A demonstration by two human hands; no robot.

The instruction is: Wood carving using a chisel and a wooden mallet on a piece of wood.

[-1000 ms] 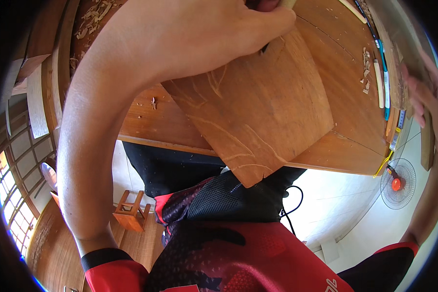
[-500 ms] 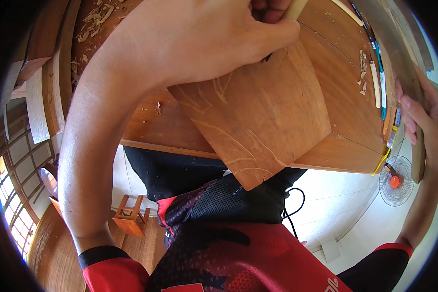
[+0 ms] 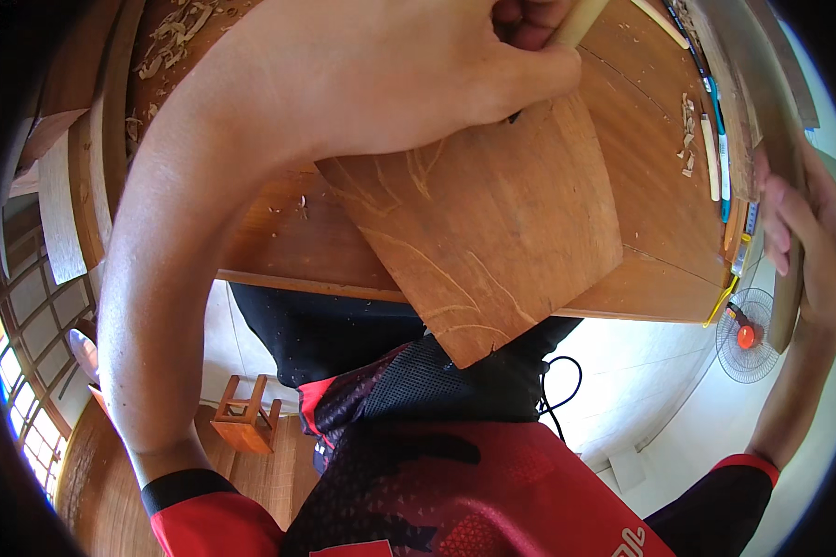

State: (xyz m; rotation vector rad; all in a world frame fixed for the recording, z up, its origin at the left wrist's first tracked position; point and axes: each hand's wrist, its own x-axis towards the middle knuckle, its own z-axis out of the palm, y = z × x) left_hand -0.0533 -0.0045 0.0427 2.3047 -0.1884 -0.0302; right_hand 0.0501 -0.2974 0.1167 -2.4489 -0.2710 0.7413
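Observation:
My left hand [image 3: 455, 70] is closed round a pale wooden handle [image 3: 581, 19] at the top, above a square brown board [image 3: 483, 232]; a small dark tip shows beneath it, and the rest is hidden by my hand. Curved carved lines cross the board, which lies tilted on the wooden table [image 3: 659, 269] and overhangs its near edge. At the far right my right hand [image 3: 803, 213] has its fingers wrapped on a long wooden piece [image 3: 785, 316] standing out along that side of the table.
Wood shavings [image 3: 172, 42] lie top left beside stacked boards [image 3: 60, 204]. Several pens and tools [image 3: 720, 158] line the table's right side near more shavings [image 3: 687, 135]. Below are a small stool [image 3: 246, 418], a fan [image 3: 748, 334] and a black cable [image 3: 567, 371].
My left hand has shifted slightly down and rightward with the handle. The board has slid slightly toward me. My right hand and the long wooden piece have moved too, the piece reaching farther down.

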